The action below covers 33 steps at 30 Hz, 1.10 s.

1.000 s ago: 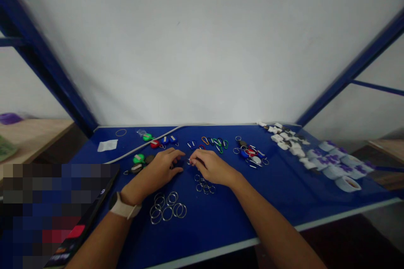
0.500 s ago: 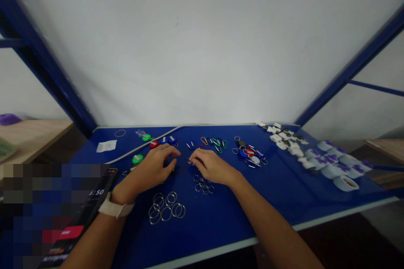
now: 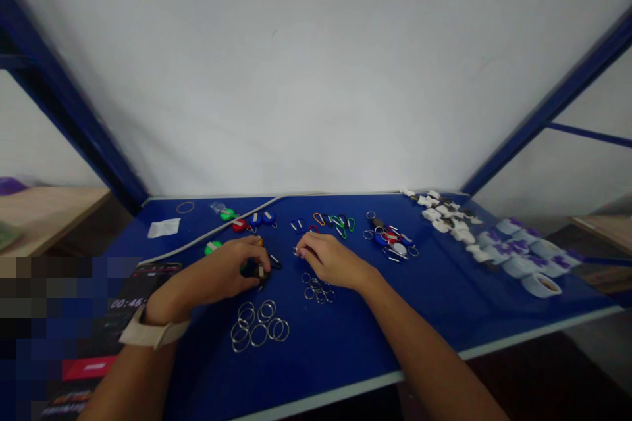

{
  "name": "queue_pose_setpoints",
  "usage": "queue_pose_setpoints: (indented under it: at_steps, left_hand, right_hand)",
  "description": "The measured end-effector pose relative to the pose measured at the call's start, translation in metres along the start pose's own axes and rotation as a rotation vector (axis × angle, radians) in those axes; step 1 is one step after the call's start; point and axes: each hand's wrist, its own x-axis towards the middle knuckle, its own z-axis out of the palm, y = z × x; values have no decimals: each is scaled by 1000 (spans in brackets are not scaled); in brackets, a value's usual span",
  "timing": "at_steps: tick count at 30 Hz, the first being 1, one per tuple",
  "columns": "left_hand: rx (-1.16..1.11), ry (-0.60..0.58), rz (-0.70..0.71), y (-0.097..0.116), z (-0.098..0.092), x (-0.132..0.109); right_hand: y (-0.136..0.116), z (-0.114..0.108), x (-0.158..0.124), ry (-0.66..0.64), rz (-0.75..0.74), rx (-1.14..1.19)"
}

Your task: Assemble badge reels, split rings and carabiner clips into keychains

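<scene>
At a blue worktable (image 3: 345, 342), a person's left hand (image 3: 224, 273) is curled over a dark key fob (image 3: 260, 270). The fingers (image 3: 254, 256) are bent close around it, and a short metal loop pokes out just past the fingertips. The right hand (image 3: 332, 260) lies a little apart. Its thumb and forefinger are drawn together on what looks like a small split ring (image 3: 295, 251), though the ring is too small to say how firmly it is gripped. The fob lies on the table between the two hands, nearer the left fingertips.

Small rings (image 3: 318, 291) are scattered under the heel of the right hand. Larger rings (image 3: 259, 327) lie near the left wrist, which wears a pale-strapped watch (image 3: 148, 332). Beyond the fingertips lie coloured carabiners (image 3: 336, 222), a green fob (image 3: 212, 248) and a red fob (image 3: 240, 225). A bunch of ringed fobs (image 3: 390, 240) sits well off to the right.

The step in hand looks like pairing a ring with a fob: one part is gripped in each hand and the two are not yet joined. Joining them would call for bringing the ring's split end to the fob's loop. The left hand would need to keep the fob from turning, and the right would need a fine pinch to pry the coil open.
</scene>
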Motion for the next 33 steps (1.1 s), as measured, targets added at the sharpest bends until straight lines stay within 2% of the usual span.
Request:
queue_pose_setpoints:
  at_steps: [10,24,33]
  left_hand:
    - [146,138,78,6,15,8]
    - [127,132,78,17,22,12]
    - [89,165,139,16,23,16]
  right_hand:
    - [-2,-3,0,-1,25,8]
    - [-1,-2,1,-16,-12,8]
    - [-2,-2,1,-43,-40,24]
